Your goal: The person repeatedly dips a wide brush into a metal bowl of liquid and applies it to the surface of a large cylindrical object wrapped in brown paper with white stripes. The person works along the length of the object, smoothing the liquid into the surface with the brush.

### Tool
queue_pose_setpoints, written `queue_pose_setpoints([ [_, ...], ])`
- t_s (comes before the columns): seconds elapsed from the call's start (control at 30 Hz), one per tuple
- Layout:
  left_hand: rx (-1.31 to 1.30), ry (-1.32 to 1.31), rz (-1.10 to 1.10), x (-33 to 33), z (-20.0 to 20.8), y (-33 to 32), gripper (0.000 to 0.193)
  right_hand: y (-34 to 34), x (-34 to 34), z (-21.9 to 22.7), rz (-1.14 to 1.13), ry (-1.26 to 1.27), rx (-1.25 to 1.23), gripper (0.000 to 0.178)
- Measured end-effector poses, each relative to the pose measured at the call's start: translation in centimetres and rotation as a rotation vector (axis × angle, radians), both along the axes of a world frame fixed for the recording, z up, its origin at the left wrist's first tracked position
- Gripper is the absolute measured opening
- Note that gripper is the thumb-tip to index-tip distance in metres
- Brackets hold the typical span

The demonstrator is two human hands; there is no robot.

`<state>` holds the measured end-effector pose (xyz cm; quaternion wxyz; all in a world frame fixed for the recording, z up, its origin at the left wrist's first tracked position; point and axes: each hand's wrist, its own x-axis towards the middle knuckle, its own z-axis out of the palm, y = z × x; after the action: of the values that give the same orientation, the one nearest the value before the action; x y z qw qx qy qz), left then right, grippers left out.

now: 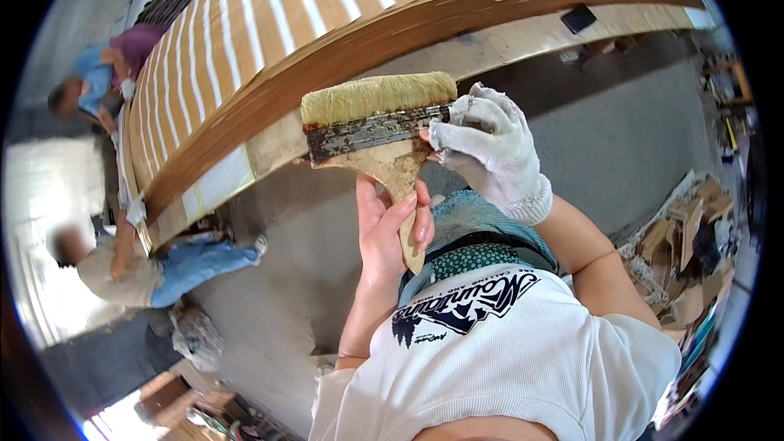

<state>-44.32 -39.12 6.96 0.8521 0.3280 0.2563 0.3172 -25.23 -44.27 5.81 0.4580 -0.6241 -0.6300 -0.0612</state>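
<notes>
A wide flat paste brush is held up in front of my chest, its pale yellow bristles pointing away from me. It has a dark, stained metal band and a worn wooden handle. My left hand, bare, is closed around the handle. My right hand, in a white knitted glove with bare fingertips showing, grips the right end of the metal band near the bristles. Just beyond the brush lies a thick stack of brown sheets with white stripes on top.
The stack rests on a long table, with a small dark object on its right part. Two people, one in blue and one in jeans, are at the stack's left end. Cardboard scraps lie at right; boxes stand lower left.
</notes>
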Motion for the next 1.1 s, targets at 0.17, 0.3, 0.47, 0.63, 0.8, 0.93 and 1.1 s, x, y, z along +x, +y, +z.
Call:
queue_pose_setpoints([
  [0.17,0.124,0.059,-0.144,6.0,0.5,-1.1,0.038,-3.7,5.0,-0.1,-0.1,0.021,0.031,0.047],
  [0.3,0.198,0.119,-0.215,12.2,0.1,-3.2,0.035,-6.8,9.2,0.0,-0.333,-0.029,-0.067,0.048],
  [0.47,0.328,0.206,-0.207,19.2,-0.4,-5.6,0.034,-11.7,13.7,-0.5,-0.312,0.162,-0.063,0.038],
  [0.63,0.347,0.208,-0.247,25.2,-1.0,-7.1,0.034,-14.4,19.2,-0.9,-0.182,0.575,-0.015,0.03],
  [0.8,0.313,0.188,-0.264,28.8,-0.6,-9.7,0.035,-14.8,21.7,-0.8,-0.166,1.176,0.162,0.034],
  [0.93,0.319,0.203,-0.206,31.4,-0.6,-11.6,0.035,-14.9,24.2,-1.4,-0.256,0.654,0.09,0.04],
  [1.1,0.332,0.223,-0.194,32.2,-0.6,-12.5,0.035,-15.2,26.1,-2.0,-0.286,0.413,0.082,0.04],
])
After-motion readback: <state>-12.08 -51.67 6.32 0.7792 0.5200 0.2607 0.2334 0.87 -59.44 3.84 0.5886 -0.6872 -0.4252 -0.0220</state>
